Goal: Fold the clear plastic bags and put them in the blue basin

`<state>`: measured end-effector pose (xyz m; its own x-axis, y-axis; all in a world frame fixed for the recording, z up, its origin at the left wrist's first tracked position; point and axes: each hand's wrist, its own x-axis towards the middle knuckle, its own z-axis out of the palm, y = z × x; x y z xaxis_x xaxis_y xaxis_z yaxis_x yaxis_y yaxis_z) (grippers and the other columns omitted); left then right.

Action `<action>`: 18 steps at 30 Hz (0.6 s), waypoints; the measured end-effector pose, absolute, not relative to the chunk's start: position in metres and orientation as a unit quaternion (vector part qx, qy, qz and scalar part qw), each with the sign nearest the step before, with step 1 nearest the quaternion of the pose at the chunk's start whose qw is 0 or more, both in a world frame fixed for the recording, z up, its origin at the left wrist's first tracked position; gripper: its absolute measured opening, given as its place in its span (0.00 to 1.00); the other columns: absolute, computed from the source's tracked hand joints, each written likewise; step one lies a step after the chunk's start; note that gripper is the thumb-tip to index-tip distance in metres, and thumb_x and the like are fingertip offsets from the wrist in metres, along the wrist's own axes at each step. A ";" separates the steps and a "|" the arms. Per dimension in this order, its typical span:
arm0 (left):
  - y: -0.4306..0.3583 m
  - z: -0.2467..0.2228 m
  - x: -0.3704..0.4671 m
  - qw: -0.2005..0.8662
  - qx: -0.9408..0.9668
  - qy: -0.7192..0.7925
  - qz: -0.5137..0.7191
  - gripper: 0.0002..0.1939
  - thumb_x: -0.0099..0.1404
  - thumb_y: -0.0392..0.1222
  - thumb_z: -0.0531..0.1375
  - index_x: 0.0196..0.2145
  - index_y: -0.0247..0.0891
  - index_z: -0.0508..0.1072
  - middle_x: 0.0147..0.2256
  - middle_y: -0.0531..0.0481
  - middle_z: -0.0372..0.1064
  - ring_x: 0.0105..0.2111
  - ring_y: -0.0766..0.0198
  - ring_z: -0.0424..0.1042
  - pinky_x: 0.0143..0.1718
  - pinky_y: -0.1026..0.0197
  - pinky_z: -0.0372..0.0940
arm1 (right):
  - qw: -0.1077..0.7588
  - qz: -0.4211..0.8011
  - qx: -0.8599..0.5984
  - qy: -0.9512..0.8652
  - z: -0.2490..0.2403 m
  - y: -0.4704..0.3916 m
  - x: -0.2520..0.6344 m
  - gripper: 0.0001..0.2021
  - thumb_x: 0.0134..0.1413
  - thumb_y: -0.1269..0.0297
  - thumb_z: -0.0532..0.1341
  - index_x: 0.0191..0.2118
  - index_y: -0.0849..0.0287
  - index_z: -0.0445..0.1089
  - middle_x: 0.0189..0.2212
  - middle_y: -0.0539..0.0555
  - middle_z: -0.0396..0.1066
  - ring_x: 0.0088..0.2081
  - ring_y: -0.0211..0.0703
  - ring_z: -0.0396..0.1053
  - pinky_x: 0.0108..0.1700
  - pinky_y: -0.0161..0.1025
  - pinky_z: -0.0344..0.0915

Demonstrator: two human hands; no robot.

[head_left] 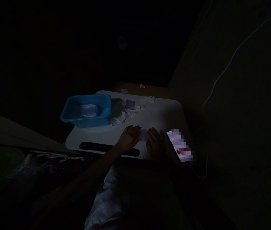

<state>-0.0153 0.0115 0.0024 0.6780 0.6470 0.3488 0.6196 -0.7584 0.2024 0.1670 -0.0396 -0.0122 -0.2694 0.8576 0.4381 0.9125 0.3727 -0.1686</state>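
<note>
A small clear plastic piece (143,134) lies on the white table (164,111) between my two hands. My left hand (129,137) touches its left side, with the fingers bent and close together. On its right side rests my right hand (155,142), its fingers slightly apart; the palm is lost in shadow. Beyond my left hand, crumpled plastic and paper pieces (130,108) are spread over the tabletop. The light is very dim, so fine detail at the fingertips cannot be made out.
A blue basin (92,121) with a clear plastic packet (89,110) inside stands at the table's left. A lit phone (178,147) lies at the right edge. Behind is a small cup (142,86). A black slot (97,147) runs along the front; a green basket (2,163) is lower left.
</note>
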 end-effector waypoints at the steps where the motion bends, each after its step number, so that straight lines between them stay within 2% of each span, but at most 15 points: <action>1: 0.009 0.003 -0.016 0.022 0.920 0.330 0.208 0.15 0.63 0.36 0.50 0.45 0.32 0.70 0.51 0.42 0.64 0.54 0.58 0.60 0.57 0.50 0.48 | 0.231 -0.053 -0.558 -0.796 -0.011 -0.039 0.165 0.20 0.55 0.67 0.48 0.53 0.64 0.62 0.54 0.59 0.62 0.59 0.48 0.51 0.60 0.52 0.37; 6: -0.003 0.005 -0.022 0.011 0.922 0.309 0.232 0.13 0.64 0.38 0.50 0.38 0.35 0.73 0.44 0.44 0.70 0.47 0.59 0.66 0.55 0.52 0.52 | 0.184 -0.013 -0.550 -0.815 0.000 -0.036 0.151 0.18 0.57 0.65 0.48 0.51 0.62 0.64 0.56 0.59 0.58 0.60 0.49 0.49 0.60 0.53 0.37; 9: -0.006 0.006 -0.025 0.046 0.907 0.352 0.226 0.12 0.64 0.39 0.51 0.38 0.35 0.73 0.41 0.44 0.71 0.43 0.59 0.68 0.50 0.53 0.58 | 0.182 0.015 -0.568 -0.803 0.009 -0.028 0.150 0.15 0.55 0.66 0.51 0.46 0.59 0.68 0.54 0.58 0.62 0.57 0.47 0.53 0.58 0.49 0.43; 13: 0.007 0.008 -0.022 0.080 0.871 0.442 0.202 0.16 0.62 0.37 0.52 0.47 0.34 0.69 0.45 0.43 0.69 0.43 0.58 0.68 0.45 0.56 0.62 | 0.147 0.033 -0.633 -0.759 0.023 -0.008 0.158 0.15 0.49 0.65 0.57 0.44 0.58 0.69 0.46 0.58 0.68 0.49 0.50 0.60 0.50 0.45 0.54; 15: 0.016 0.011 -0.018 0.080 0.864 0.466 0.174 0.19 0.61 0.36 0.53 0.50 0.35 0.65 0.48 0.43 0.67 0.46 0.58 0.66 0.48 0.56 0.60 | 0.098 0.040 -0.647 -0.756 0.031 0.001 0.161 0.16 0.47 0.61 0.59 0.44 0.57 0.69 0.43 0.58 0.69 0.47 0.52 0.62 0.47 0.45 0.55; 18: 0.028 0.015 -0.012 0.067 0.865 0.485 0.108 0.21 0.58 0.40 0.57 0.50 0.37 0.65 0.48 0.43 0.64 0.47 0.56 0.64 0.48 0.56 0.59 | 0.031 0.063 -0.648 -0.758 0.041 0.010 0.162 0.15 0.44 0.57 0.61 0.40 0.55 0.70 0.40 0.56 0.72 0.43 0.50 0.65 0.44 0.43 0.56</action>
